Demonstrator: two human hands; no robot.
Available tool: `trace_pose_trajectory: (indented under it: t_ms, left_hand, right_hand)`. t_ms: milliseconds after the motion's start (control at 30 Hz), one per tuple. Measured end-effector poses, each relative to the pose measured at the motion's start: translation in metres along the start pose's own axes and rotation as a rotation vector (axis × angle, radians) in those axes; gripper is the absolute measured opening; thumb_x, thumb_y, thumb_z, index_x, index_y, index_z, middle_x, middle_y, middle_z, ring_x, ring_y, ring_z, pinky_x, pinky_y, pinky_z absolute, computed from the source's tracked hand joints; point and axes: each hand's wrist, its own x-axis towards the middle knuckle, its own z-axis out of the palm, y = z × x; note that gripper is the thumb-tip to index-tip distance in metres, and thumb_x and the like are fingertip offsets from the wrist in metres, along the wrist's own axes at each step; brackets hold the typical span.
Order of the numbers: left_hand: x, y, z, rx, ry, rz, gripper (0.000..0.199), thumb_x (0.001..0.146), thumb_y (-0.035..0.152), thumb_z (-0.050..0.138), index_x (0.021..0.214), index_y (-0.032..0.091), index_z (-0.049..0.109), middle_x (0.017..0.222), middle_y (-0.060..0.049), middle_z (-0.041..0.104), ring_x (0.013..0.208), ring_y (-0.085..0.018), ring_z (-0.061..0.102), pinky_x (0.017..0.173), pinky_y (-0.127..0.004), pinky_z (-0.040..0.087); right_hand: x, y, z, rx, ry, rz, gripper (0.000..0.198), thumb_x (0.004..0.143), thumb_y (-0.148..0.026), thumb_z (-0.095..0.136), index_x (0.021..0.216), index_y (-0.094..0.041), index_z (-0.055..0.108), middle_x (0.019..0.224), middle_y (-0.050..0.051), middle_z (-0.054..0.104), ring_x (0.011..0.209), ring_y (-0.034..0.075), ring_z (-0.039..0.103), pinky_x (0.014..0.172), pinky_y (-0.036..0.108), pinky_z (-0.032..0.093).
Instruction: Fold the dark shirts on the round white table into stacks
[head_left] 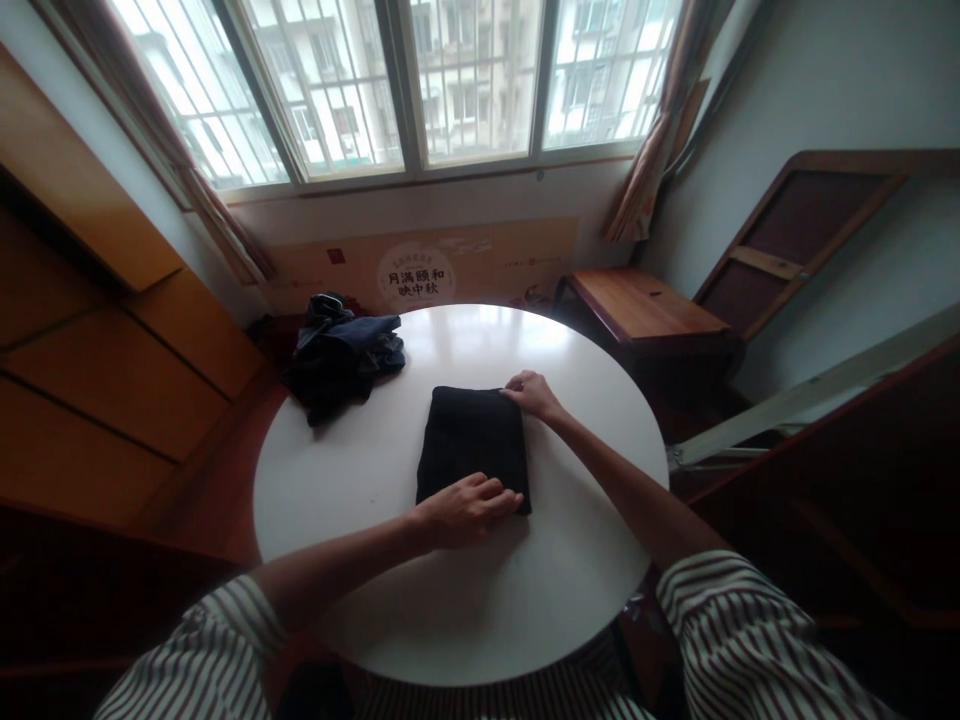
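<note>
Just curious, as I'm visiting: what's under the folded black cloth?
The white table is under the black cloth; anything lying between them is covered and can't be seen.

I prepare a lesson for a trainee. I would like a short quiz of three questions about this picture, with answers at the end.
1. Which hand is at the near edge of the folded black cloth, the left or the right?
2. True or false: the pile of clothes is to the right of this cloth.
3. Fill in the colour: the table has a ____ top.

Key:
1. The left hand.
2. False; the pile of clothes is to its left.
3. White.
</note>
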Motion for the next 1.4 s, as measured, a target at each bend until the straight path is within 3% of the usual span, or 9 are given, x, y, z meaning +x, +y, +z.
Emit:
trace_pose_trajectory:
  t_ms: [233, 367, 467, 533, 667, 833, 1033, 1233, 1400]
  left_hand:
    - [0.004, 0.008, -0.012, -0.147, 0.048, -0.052, 0.028, 0.103, 0.024, 0.041, 0.106, 0.015, 0.067, 0.09, -0.007, 0.067, 0.076, -0.016, 0.059, 0.069, -0.031, 0.048]
    - [-0.006, -0.009, -0.04, -0.295, 0.077, -0.297, 0.03, 0.099, 0.037, 0.049, 0.118, 0.021, 0.066, 0.112, -0.011, 0.066, 0.101, -0.022, 0.06, 0.092, -0.04, 0.049]
    - [-0.03, -0.021, -0.043, -0.275, -0.006, -0.571, 0.07, 0.083, 0.059, 0.066, 0.144, 0.027, 0.049, 0.152, -0.016, 0.038, 0.137, -0.042, 0.036, 0.105, -0.062, 0.038]
    - [-0.045, -0.021, -0.033, -0.276, -0.087, -0.682, 0.092, 0.074, 0.06, 0.075, 0.152, 0.033, 0.036, 0.163, -0.015, 0.015, 0.142, -0.051, 0.021, 0.104, -0.07, 0.033]
    - [-0.053, -0.011, -0.008, -0.354, -0.069, -0.743, 0.09, 0.078, 0.039, 0.077, 0.155, 0.032, 0.03, 0.165, -0.013, 0.001, 0.144, -0.046, 0.026, 0.109, -0.06, 0.037]
    - [-0.007, -0.013, 0.006, -0.423, -0.026, -0.756, 0.096, 0.076, 0.06, 0.073, 0.155, 0.026, 0.03, 0.163, -0.021, -0.004, 0.145, -0.049, 0.02, 0.107, -0.062, 0.038]
    - [0.092, -0.041, 0.041, -0.519, 0.038, -0.716, 0.096, 0.081, 0.073, 0.058, 0.154, 0.016, 0.031, 0.162, -0.025, 0.007, 0.148, -0.045, 0.01, 0.115, -0.058, 0.03]
    - [0.154, -0.066, 0.073, -0.496, 0.106, -0.604, 0.073, 0.094, 0.063, 0.045, 0.148, 0.013, 0.042, 0.158, -0.019, 0.031, 0.144, -0.032, 0.033, 0.116, -0.044, 0.034]
    - [0.158, -0.072, 0.079, -0.348, 0.133, -0.63, 0.052, 0.102, 0.046, 0.036, 0.138, 0.012, 0.053, 0.145, -0.016, 0.051, 0.133, -0.029, 0.048, 0.114, -0.048, 0.035]
  right_hand:
    - [-0.007, -0.002, 0.004, 0.005, 0.089, 0.074, 0.019, 0.087, -0.028, 0.067, 0.096, -0.012, 0.073, 0.094, 0.011, 0.071, 0.084, 0.02, 0.068, 0.081, 0.03, 0.053]
    - [-0.027, -0.003, -0.014, 0.139, -0.043, 0.248, 0.06, 0.083, -0.043, 0.074, 0.125, -0.003, 0.057, 0.079, 0.012, 0.07, 0.073, 0.024, 0.07, 0.071, 0.034, 0.057]
    - [-0.045, -0.01, -0.025, 0.435, -0.266, 0.427, 0.077, 0.083, -0.047, 0.073, 0.137, -0.001, 0.041, 0.075, 0.01, 0.067, 0.068, 0.023, 0.069, 0.062, 0.033, 0.059]
    - [-0.054, -0.017, -0.027, 0.551, -0.331, 0.455, 0.082, 0.08, -0.043, 0.077, 0.14, -0.006, 0.035, 0.08, 0.008, 0.067, 0.068, 0.021, 0.068, 0.058, 0.031, 0.059]
    - [-0.059, -0.024, -0.018, 0.574, -0.313, 0.295, 0.082, 0.076, -0.024, 0.076, 0.144, -0.019, 0.03, 0.088, 0.004, 0.065, 0.067, 0.017, 0.064, 0.054, 0.024, 0.054]
    - [-0.038, 0.005, -0.014, 0.395, -0.061, 0.144, 0.071, 0.075, -0.016, 0.063, 0.142, -0.02, 0.039, 0.101, 0.007, 0.065, 0.071, 0.017, 0.065, 0.056, 0.023, 0.053]
    - [-0.002, 0.076, -0.062, 0.126, 0.167, 0.243, 0.066, 0.079, -0.017, 0.056, 0.142, -0.013, 0.039, 0.112, 0.015, 0.066, 0.088, 0.023, 0.067, 0.073, 0.031, 0.056]
    - [0.007, 0.123, -0.116, -0.085, 0.225, 0.316, 0.062, 0.085, -0.011, 0.049, 0.144, -0.003, 0.035, 0.119, 0.024, 0.064, 0.108, 0.029, 0.063, 0.092, 0.036, 0.049]
    - [0.006, 0.119, -0.11, -0.254, 0.125, 0.194, 0.058, 0.092, -0.026, 0.053, 0.145, -0.006, 0.043, 0.143, 0.023, 0.05, 0.132, 0.032, 0.048, 0.111, 0.042, 0.036]
